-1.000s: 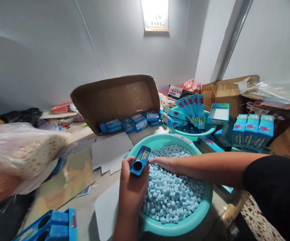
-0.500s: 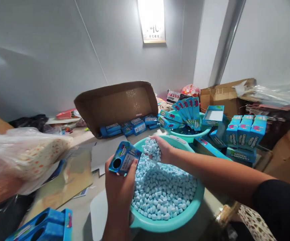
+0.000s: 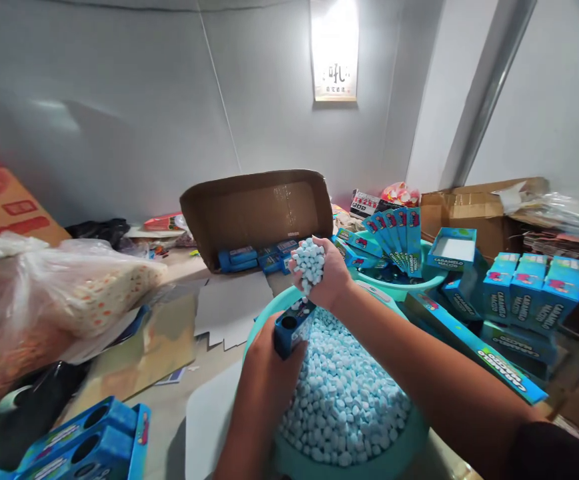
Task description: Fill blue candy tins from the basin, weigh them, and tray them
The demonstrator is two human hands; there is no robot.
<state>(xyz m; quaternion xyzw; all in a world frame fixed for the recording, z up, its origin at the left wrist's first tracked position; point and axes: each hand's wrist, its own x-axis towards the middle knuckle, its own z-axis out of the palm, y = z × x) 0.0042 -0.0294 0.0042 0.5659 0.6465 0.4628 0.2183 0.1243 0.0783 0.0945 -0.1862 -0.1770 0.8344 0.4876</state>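
My left hand (image 3: 269, 353) is wrapped round a small blue box (image 3: 292, 328), tilted, with a round dark hole near its lower end. Just above the box's far end, my right hand (image 3: 330, 270) cups a heap of pale blue candies (image 3: 310, 263). Some candies lie at the box's top, right under that palm. Below both hands stands a turquoise basin (image 3: 414, 433) full of the same pale blue pieces (image 3: 344, 393).
An open brown carton (image 3: 254, 210) with blue boxes stands behind. On the right are a second turquoise basin (image 3: 399, 291) and upright blue boxes (image 3: 529, 290). Plastic bags (image 3: 69, 293) lie left; holed blue boxes (image 3: 89, 440) sit at the lower left.
My right hand has risen from the basin with its candies and now is over the box. My left hand has turned the box, bringing it under the right palm. The view has shifted left.
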